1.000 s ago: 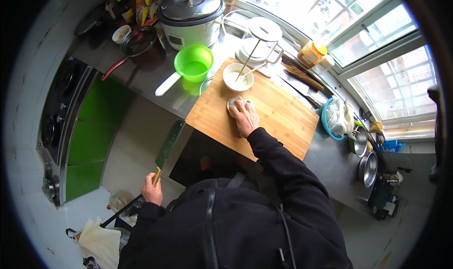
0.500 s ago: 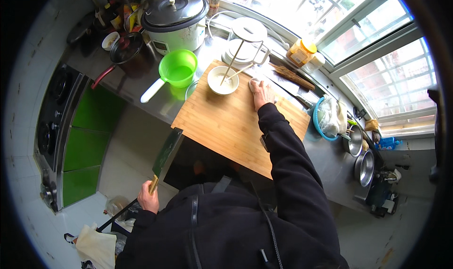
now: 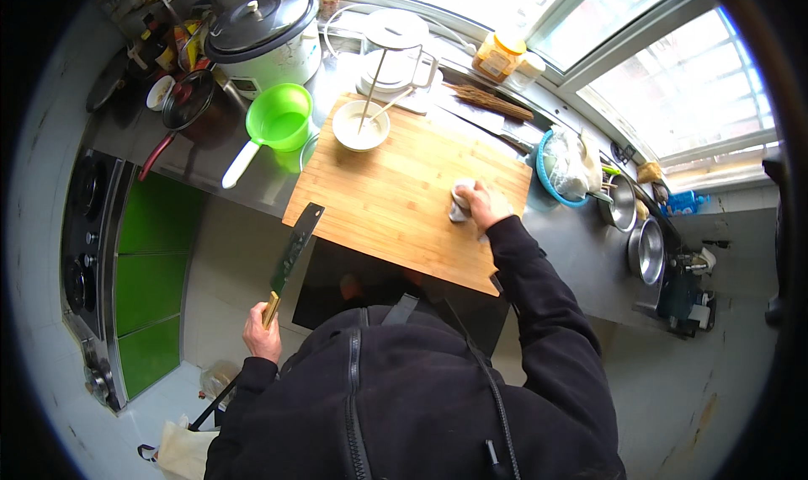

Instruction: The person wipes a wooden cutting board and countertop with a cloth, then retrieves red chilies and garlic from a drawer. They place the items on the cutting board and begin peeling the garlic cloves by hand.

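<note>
My left hand [image 3: 262, 337] is closed round the wooden handle of a cleaver [image 3: 295, 248]. Its dark, wet-looking blade points up and away, left of the near corner of the wooden cutting board [image 3: 404, 198]. On the right part of that board, my right hand [image 3: 488, 205] grips a crumpled white wipe [image 3: 459, 204]; whether it is cloth or paper I cannot tell. A white bowl [image 3: 362, 139] with a pale content stands at the board's far left. One long stick and a lighter utensil lean out of it.
Left of the board are a green ladle [image 3: 279, 118] with a white handle, a lidded pot [image 3: 192, 101] and a large cooker [image 3: 265, 38]. Beyond the board stands a white kitchen scale [image 3: 396, 72]. A blue basket [image 3: 551, 181] and steel bowls [image 3: 646, 253] lie to the right.
My right hand has moved from the board's far edge toward me and to the right, with the wipe. The left hand still holds the cleaver, with little movement. The view has shifted slightly.
</note>
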